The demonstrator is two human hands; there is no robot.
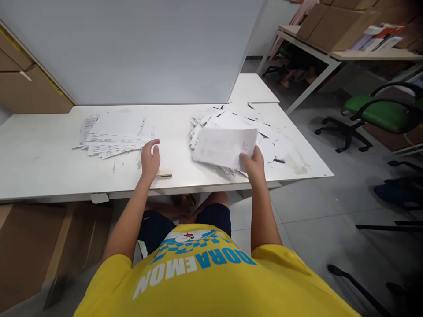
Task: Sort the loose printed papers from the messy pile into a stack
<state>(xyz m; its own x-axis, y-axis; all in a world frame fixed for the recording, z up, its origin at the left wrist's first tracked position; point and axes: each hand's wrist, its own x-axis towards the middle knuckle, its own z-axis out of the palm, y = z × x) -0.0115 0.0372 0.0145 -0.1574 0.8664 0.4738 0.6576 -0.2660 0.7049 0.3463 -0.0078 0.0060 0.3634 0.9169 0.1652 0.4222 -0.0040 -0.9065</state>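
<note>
The paper (220, 147) is held by the right grip (254, 166) only at its four o'clock corner, so it could be dropped; the left grip (150, 162), toward nine o'clock, is loose and empty.

Grey tiled floor (310, 204), green chair (380, 112), pale upright panel (148, 48) behind white table (42, 154).

Head-height view, downward over table (175, 141)

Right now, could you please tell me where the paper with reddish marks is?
In the head view, the paper with reddish marks is just right of centre, its lower right corner in the right hand, over the right-hand paper pile.
</note>
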